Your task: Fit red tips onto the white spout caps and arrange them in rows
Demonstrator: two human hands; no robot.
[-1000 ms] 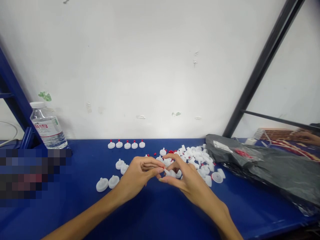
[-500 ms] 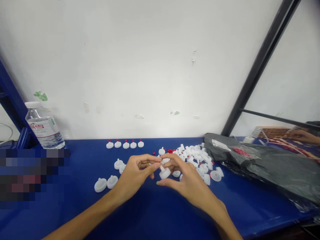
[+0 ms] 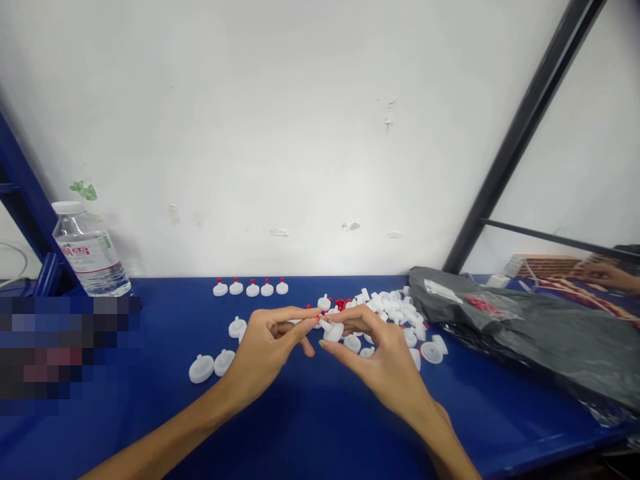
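My right hand (image 3: 383, 357) pinches a small white plastic disc piece (image 3: 333, 331) between thumb and fingers above the blue table (image 3: 310, 413). My left hand (image 3: 267, 347) meets it from the left, its thumb and forefinger closed on a tiny red cap (image 3: 318, 319) at the white piece's stem. Behind my hands lies a heap of several loose white pieces (image 3: 393, 313) with a few red caps (image 3: 342, 303) among them. A row of several white pieces with red caps (image 3: 251, 289) stands near the wall.
Two white pieces (image 3: 211, 367) lie left of my left wrist. A water bottle (image 3: 89, 252) stands at the far left by a blue frame. A dark plastic bag (image 3: 520, 327) covers the right side. Another person's hand (image 3: 613, 275) shows at the far right edge.
The white piece has been turned and lifted slightly in my right hand, and my left fingers have brought the red cap up to its stem. The view shifted a little.
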